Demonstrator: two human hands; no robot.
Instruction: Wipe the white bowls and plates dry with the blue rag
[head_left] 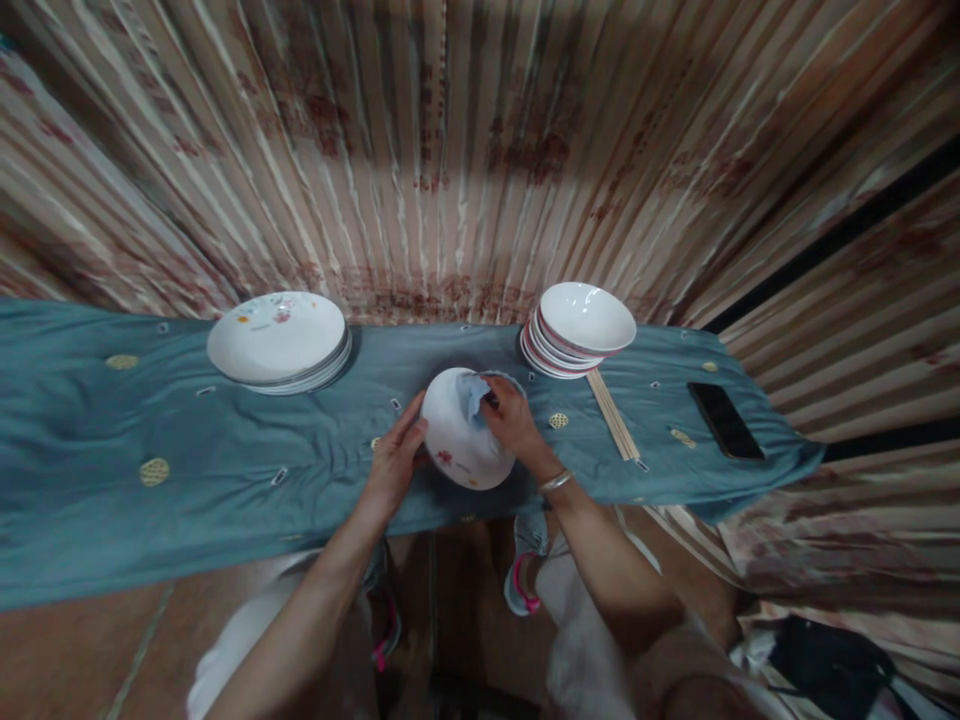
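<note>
A white plate (456, 428) with a small red flower print is held at the table's front middle. My left hand (400, 450) grips its left edge, thumb on top and the other fingers partly hidden below. Bunched in my right hand (512, 415) is a light blue cloth (472, 395), pressed against the plate's upper right. A silvery bracelet (556, 482) circles my right wrist. How far the plate is lifted from the tablecloth I cannot tell.
On the teal tablecloth (225, 470), a stack of floral plates (277, 340) stands left and a stack of white bowls (585, 318) right. Wooden chopsticks (613, 415) lie beside the bowls, a dark phone (725, 420) farther right. A pleated curtain (450, 180) hangs behind.
</note>
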